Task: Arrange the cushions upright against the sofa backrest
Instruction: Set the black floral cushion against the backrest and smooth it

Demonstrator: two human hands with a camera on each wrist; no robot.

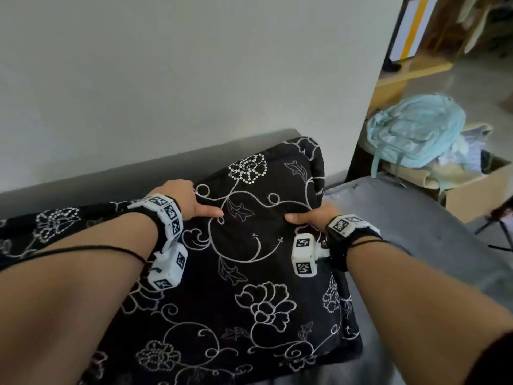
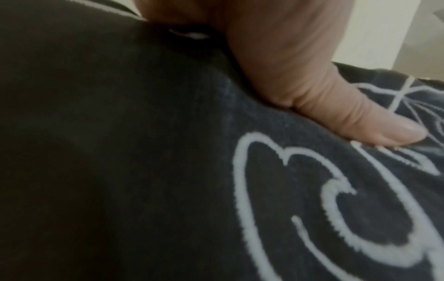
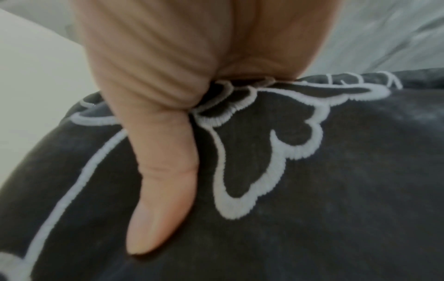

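Observation:
A big black cushion with white embroidered flowers fills the middle of the head view, its far end raised toward the grey sofa backrest. My left hand grips its left edge, thumb on the front face and fingers hidden behind. My right hand grips the right edge the same way. In the left wrist view the thumb presses into the cushion. The right wrist view shows my thumb flat on the cushion. A second black floral cushion lies at the left, behind my left forearm.
Grey sofa upholstery stretches to the right of the cushion. Beyond it a light blue backpack sits on a cardboard box. A pale wall rises behind the backrest.

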